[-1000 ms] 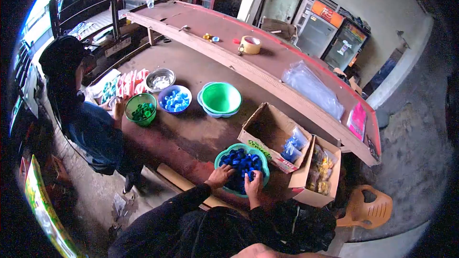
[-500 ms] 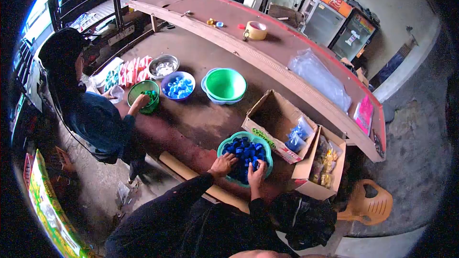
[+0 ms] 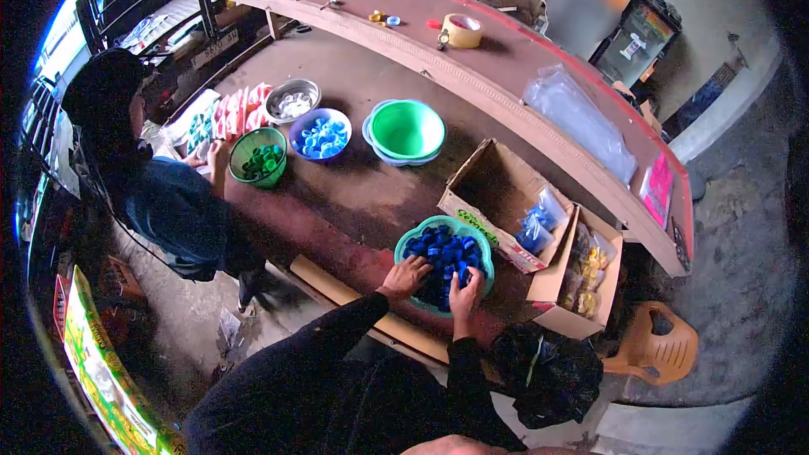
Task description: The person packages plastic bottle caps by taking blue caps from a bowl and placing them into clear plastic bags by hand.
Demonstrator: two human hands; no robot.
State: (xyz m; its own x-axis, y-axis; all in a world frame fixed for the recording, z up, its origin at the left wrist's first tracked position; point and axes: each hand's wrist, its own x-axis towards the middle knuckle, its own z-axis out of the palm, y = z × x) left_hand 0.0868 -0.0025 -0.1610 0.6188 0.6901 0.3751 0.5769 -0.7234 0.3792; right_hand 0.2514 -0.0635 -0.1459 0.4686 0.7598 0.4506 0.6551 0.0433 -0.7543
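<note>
A light green scalloped basket [image 3: 487,246] full of dark blue bottle caps [image 3: 447,246] stands at the table's near edge. My left hand [image 3: 406,276] reaches over its left side, fingers curled together on the caps; what lies under the fingertips is partly hidden. At the basket's near right side, my right hand [image 3: 465,293] has thumb and fingers closed around a blue cap. Just right of the basket is an open cardboard box [image 3: 472,211] with clear bags of blue caps [image 3: 535,223]. Beside it, a second carton [image 3: 560,320] contains bagged yellow caps [image 3: 590,274].
Across the table, a co-worker's hands [image 3: 217,156] are beside a green basket [image 3: 282,175] of green caps. Nearby stand a purple bowl [image 3: 295,147] of light blue caps, a metal bowl [image 3: 270,109] and stacked green bowls [image 3: 409,131]. A black plastic bag [image 3: 552,379] and orange chair [image 3: 653,345] are at right.
The view has shifted, so the table appears slightly higher and further right. My hands stay at the basket with small finger movements. The co-worker's hand has come out of the green basket.
</note>
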